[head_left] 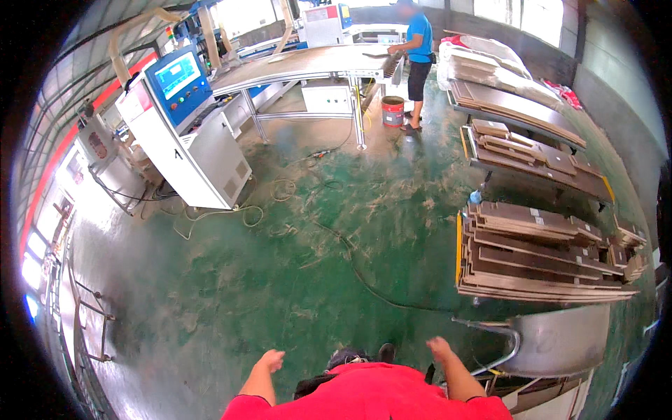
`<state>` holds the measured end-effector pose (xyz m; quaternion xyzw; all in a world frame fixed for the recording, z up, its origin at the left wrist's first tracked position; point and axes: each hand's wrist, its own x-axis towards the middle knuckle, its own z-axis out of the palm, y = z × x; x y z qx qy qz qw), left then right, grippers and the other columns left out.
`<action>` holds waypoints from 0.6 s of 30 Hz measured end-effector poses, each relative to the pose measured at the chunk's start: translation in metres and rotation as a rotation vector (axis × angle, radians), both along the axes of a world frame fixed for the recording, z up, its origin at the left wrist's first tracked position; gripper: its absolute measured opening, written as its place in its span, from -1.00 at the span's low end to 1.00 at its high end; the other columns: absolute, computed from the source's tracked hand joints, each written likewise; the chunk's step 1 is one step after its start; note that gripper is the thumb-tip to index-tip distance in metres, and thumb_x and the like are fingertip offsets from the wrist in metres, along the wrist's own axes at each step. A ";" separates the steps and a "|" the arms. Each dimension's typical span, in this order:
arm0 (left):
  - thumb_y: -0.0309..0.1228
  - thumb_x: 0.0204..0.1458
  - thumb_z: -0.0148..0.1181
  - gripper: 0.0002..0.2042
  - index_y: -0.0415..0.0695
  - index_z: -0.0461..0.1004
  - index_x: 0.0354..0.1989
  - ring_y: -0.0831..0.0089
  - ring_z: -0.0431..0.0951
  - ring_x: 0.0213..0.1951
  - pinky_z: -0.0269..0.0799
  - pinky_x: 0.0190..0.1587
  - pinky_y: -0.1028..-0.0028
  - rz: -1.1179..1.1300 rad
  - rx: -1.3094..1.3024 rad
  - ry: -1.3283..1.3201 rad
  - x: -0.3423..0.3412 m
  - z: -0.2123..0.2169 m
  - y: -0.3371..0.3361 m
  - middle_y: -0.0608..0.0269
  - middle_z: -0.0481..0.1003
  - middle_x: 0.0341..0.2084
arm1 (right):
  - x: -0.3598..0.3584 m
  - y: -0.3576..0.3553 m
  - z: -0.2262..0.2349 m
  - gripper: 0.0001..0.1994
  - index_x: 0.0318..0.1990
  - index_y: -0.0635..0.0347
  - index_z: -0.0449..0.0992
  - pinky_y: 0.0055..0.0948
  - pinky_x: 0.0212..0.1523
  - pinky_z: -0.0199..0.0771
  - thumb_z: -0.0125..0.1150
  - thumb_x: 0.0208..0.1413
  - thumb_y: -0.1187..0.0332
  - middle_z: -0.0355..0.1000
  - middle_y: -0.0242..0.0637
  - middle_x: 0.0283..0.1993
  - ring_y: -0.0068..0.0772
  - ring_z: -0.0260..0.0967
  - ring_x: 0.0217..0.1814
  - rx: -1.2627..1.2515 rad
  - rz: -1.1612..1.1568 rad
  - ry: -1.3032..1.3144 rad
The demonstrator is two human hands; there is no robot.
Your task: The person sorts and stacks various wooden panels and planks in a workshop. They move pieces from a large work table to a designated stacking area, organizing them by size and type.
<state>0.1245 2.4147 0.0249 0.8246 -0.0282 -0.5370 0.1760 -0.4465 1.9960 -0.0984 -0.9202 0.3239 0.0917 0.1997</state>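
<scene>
My left hand [271, 360] hangs in front of my red shirt [371, 392], its fingers curled in and nothing showing in them. On the other side, my right hand [439, 348] is also closed, with no object visible in it. Neither hand touches anything. Nearest the right hand is a metal cart [556, 341] with a bent tube handle [514, 343]. Between my hands, one dark shoe [386, 352] shows on the green floor [294, 280].
A black cable [357, 269] crosses the floor. Stacked brown panels [539, 252] line the right side. Far left stands a white control cabinet [185, 161] beside a long worktable [294, 66]. A person in blue [418, 38] works there near a red bucket [393, 112].
</scene>
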 end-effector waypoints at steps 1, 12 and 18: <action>-0.02 0.13 0.01 -0.61 -0.16 0.45 -0.26 0.29 0.50 -0.52 0.38 -0.48 0.20 0.150 0.078 0.003 -0.003 0.013 0.006 0.20 0.51 -0.44 | 0.047 -0.036 0.043 -0.60 0.03 0.11 0.45 -0.34 -0.27 0.43 0.23 0.06 0.17 0.47 -0.21 -0.09 -0.30 0.41 -0.14 0.338 -0.348 -0.162; -0.07 0.11 0.03 -0.63 -0.18 0.42 -0.21 0.28 0.47 -0.59 0.33 -0.58 0.24 0.272 0.139 0.016 0.207 -0.028 -0.278 0.17 0.48 -0.59 | 0.255 -0.304 0.141 -0.59 -0.03 0.29 0.47 -0.34 -0.12 0.43 0.22 0.07 0.17 0.48 -0.15 -0.13 -0.28 0.43 -0.11 0.473 -0.601 -0.339; -0.12 0.05 0.09 -0.63 -0.27 0.49 -0.33 0.25 0.48 -0.45 0.37 -0.37 0.26 -0.320 -0.313 -0.204 0.296 0.025 -0.694 0.05 0.50 -0.50 | 0.243 -0.367 0.128 -0.65 -0.10 0.25 0.51 -0.37 -0.36 0.45 0.19 0.07 0.18 0.48 -0.22 -0.25 -0.36 0.44 -0.32 0.736 -1.056 -0.116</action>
